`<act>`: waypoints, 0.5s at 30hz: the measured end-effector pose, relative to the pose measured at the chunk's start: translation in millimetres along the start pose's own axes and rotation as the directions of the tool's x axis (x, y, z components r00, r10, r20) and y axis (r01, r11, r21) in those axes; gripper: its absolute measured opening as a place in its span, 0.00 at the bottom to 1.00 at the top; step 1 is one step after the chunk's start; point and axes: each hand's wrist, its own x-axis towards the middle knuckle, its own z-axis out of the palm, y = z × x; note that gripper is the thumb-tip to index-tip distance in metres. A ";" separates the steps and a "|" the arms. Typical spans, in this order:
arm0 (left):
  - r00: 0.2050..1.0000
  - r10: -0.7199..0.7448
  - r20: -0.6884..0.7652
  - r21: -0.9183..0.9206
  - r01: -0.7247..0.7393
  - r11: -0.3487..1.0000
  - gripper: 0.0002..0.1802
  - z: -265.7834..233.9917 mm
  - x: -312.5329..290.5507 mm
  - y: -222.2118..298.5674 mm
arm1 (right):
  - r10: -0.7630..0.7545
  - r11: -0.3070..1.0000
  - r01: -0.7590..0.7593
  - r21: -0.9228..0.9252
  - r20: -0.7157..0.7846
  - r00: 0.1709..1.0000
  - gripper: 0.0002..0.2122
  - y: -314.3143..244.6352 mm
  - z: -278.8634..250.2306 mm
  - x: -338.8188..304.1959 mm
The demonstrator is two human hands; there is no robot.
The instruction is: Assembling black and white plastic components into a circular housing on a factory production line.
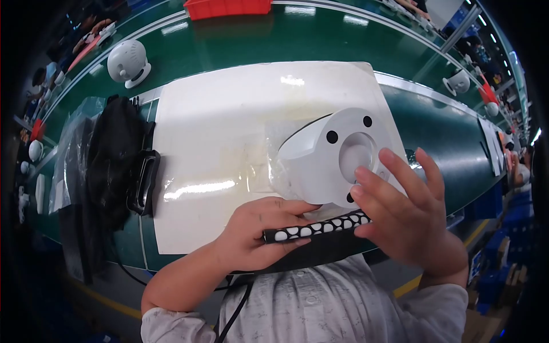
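Note:
A white rounded plastic housing (306, 163) lies on the pale mat with its flat base up. The base carries round black pads (331, 136) around a circular recess (357, 155). Between the thumb and fingers of my left hand (257, 234) is a black strip with white round spots (323, 227), held along the near side of the housing. Over the right part of the base hovers my right hand (406, 211), its fingers spread. One fingertip is close to a black pad at the near edge; whether it touches cannot be made out.
The pale mat (200, 137) covers the green bench. A black bag (117, 160) and clear plastic lie at left. A white fan-like device (127, 62) stands beyond it, and a red bin (229, 8) at the far edge. Other people sit along the line.

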 end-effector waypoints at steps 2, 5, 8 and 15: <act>0.999 -0.031 -0.012 -0.035 0.031 0.999 0.09 -0.7 1.4 6.1 | -0.024 0.995 0.029 -0.093 0.046 0.999 0.13 -3.0 -5.8 -0.5; 0.997 -0.071 -0.015 -0.050 0.071 0.996 0.07 -1.2 0.2 13.4 | 0.013 0.997 -0.006 -0.075 0.091 0.996 0.15 -5.4 -7.0 -1.4; 0.988 -0.151 0.020 -0.047 0.152 0.987 0.08 -0.1 -1.7 17.5 | 0.060 0.992 -0.055 0.109 -0.044 0.997 0.14 -2.9 -0.3 -7.1; 0.988 -0.151 -0.012 0.026 0.151 0.988 0.06 -2.1 3.4 20.9 | 0.072 0.953 -0.013 0.304 -0.184 0.980 0.15 0.5 4.6 -4.0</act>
